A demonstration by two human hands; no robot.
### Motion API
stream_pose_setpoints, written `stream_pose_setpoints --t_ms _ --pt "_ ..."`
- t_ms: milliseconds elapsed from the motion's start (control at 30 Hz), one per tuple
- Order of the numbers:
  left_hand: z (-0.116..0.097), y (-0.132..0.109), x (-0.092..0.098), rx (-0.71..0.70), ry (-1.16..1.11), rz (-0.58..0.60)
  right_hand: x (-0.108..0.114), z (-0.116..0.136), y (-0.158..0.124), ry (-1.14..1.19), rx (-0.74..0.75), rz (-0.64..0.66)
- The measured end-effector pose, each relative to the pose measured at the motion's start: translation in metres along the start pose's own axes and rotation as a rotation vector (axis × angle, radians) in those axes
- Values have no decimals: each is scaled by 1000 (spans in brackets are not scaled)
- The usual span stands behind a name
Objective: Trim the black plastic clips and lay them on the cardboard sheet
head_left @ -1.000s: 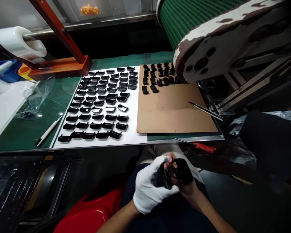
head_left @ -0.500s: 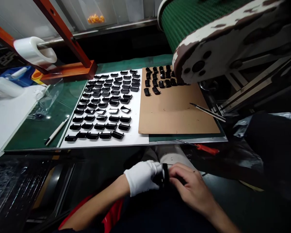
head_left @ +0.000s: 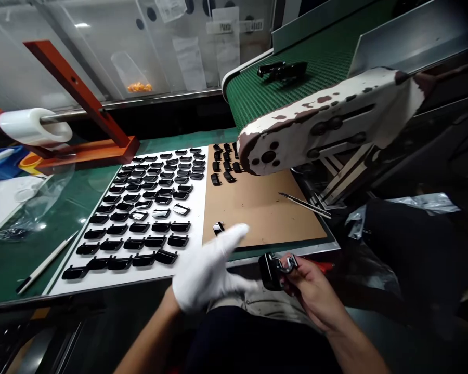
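head view: the bare right hand pinches a black moulded plastic part with a shiny metal clip low at 5 o'clock, off the table edge; a loose pinch could drop it into the lap. the white-gloved left hand hangs open, fingers spread, towards 12 o'clock beside a small glossy black piece on the brown cardboard sheet, which a sweep might knock

A desk covered by a green mat is seen under dim light. Behind it, a clear panel with taped papers is lit by a ceiling lamp's reflection. A green conveyor belt is mounted at the right.
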State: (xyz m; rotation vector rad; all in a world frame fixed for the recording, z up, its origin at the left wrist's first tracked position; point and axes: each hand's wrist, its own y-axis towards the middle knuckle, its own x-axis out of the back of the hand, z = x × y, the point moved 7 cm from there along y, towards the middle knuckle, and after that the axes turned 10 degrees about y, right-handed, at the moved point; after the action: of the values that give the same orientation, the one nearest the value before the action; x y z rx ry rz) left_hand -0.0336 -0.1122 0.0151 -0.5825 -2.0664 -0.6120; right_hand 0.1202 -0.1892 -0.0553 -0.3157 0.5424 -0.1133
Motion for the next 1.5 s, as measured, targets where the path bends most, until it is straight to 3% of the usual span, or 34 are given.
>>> stream_pose_setpoints --t_ms 67,133,333,467,567,667,767,867,1033,1167,1333,1400,1500 --pt "-30 -15 -14 -111 -116 92 -4 -4 -2 5 -34 38" --pt "-43 -23 -28 -127 -155 150 -6 -7 -5 7 -63 57" --pt "-32 -25 -36 -33 -1 92 2 4 -16 -55 -36 13" --pt "-37 -23 -35 -23 44 151 2 -1 -13 -215 -112 -36" --pt "-35 -32 -49 58 69 227 2 -16 -10 -244 -160 -43" --pt "-28 -54 -74 142 87 260 7 -43 -16 -260 -237 -21" --pt "-26 -83 -99 188 70 235 18 -70 -31 -274 -303 -51" --pt "-31 -108 -111 196 20 176 26 -86 -49 -253 -330 -84" --pt "-37 -139 -105 209 -46 63 23 -93 -67 -186 -331 -12" --pt "-40 -157 -92 179 -63 -12 8 -110 -72 -103 -399 175" --pt "-52 -171 -59 -58 -133 -183 -28 -130 -76 -124 -499 474" --pt "-49 -168 -50 -96 -123 -217 -33 -125 -72 -181 -469 476" --pt "-30 -147 -58 22 61 -57 -26 -101 -59 -333 -338 311"
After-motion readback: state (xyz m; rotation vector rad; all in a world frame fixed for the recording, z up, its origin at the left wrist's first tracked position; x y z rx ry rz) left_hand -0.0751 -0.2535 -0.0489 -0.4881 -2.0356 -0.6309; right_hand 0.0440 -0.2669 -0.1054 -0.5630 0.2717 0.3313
